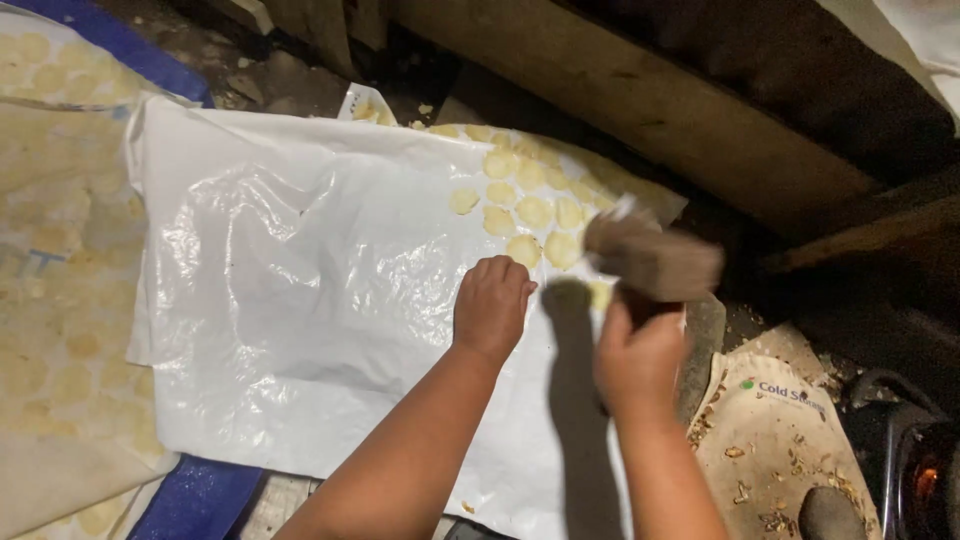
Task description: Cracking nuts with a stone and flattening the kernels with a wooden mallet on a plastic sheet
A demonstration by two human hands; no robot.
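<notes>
The floor (300, 80) is rough and dirty, littered with scraps along its far side. A white plastic sheet (300, 300) lies spread over its middle, wrinkled and shiny. Pale yellow discs (533, 211) lie in rows at the sheet's far right corner. Another sheet (60, 250), covered with discs, lies at the left over a blue tarp (195, 495). A printed sack (770, 440) strewn with crumbs lies at the near right.

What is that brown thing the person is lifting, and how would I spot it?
Start at the white plastic sheet spread on the floor, then go to the pale yellow discs at its far right corner. Just right of them, the right hand raises a blurred brown block, the only dark, boxy thing there.
</notes>
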